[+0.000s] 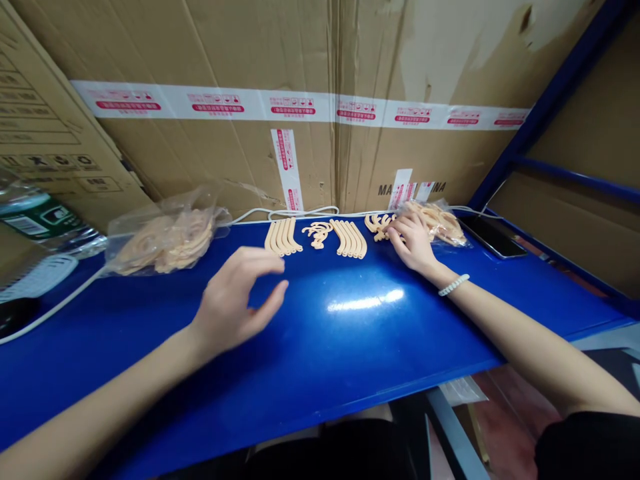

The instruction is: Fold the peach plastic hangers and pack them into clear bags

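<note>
My left hand hovers over the blue table, thumb and curled fingers apart with nothing between them. Beyond it lies a row of tan, slightly bent strips with small holes at their ends. A second row of similar strips lies further right, and small tan curved pieces are heaped between the rows. My right hand, a pale bead bracelet on its wrist, has its bent fingers down on branched tan pieces. Its fingertips pinch at one of these, partly hidden. Right beside it rests a clear bag of tan parts.
Another clear bag of tan parts sits at the left. Near it are a plastic bottle, a black mouse and a white cable. A phone lies right. Cardboard boxes wall the back; a blue frame stands right.
</note>
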`<state>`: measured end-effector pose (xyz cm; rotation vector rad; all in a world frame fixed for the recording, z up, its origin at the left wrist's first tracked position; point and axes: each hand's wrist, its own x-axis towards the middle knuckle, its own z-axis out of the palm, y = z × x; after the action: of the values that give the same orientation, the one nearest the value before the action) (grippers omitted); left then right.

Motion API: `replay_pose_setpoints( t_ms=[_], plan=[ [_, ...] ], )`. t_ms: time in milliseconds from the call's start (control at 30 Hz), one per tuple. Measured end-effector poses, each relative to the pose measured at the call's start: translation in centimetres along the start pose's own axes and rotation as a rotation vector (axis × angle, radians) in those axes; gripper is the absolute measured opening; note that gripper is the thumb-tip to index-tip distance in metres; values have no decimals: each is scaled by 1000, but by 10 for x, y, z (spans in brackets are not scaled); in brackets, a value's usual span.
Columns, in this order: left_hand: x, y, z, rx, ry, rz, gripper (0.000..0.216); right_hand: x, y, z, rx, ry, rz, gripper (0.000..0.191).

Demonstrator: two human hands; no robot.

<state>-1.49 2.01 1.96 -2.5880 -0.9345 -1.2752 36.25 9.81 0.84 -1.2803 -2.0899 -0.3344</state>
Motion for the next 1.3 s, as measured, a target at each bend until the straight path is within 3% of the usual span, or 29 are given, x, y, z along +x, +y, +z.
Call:
replay_pose_setpoints(
  t_ms=[167, 267, 433, 767, 1133, 1300],
  plan=[
    [-10, -73, 26, 99, -274, -150, 43, 1, 5, 2, -3, 10, -8, 34],
    [-20, -96, 30, 59, -379, -263, 56, 1, 10, 3, -33, 22, 18, 34],
    [-22, -92, 30, 48, -433, -321, 59, 2, 18, 4, -66, 39, 46, 34],
    [-22, -101, 36, 124, -349, -273, 42, 4, 22, 5, -170, 45, 40, 34],
    [-23, -103, 35, 93, -308, -244, 31, 8, -1, 3, -190, 26, -13, 34],
    [-21, -103, 39, 76, -304, -253, 27, 21, -28, 5, -110, 19, -3, 34]
  ],
)
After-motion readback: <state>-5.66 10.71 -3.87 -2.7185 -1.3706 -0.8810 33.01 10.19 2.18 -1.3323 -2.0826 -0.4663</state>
